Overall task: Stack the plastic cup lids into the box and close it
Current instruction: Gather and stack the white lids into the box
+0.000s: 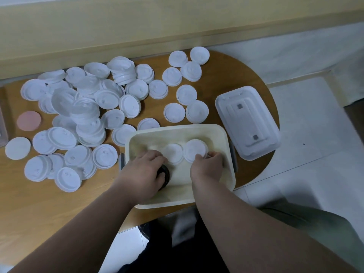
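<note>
A cream plastic box (pixel 228 146) stands open at the table's near edge. Inside it lie white cup lids (pixel 194 149), and a black round lid (pixel 164 175) shows under my left hand. My left hand (pixel 143 172) reaches into the box and its fingers curl over the black lid. My right hand (pixel 206 166) pinches the near edge of the right-hand white lid stack in the box. The box's cover (pixel 247 123) lies upside down to the right. Many loose white lids (pixel 84 115) cover the table's left and back.
The wooden table (pixel 226 75) has a rounded right end, with white floor tiles beyond it. A pink disc (pixel 29 121) lies at the far left. A small stack of lids (pixel 123 72) stands at the back. A pale wall panel runs behind the table.
</note>
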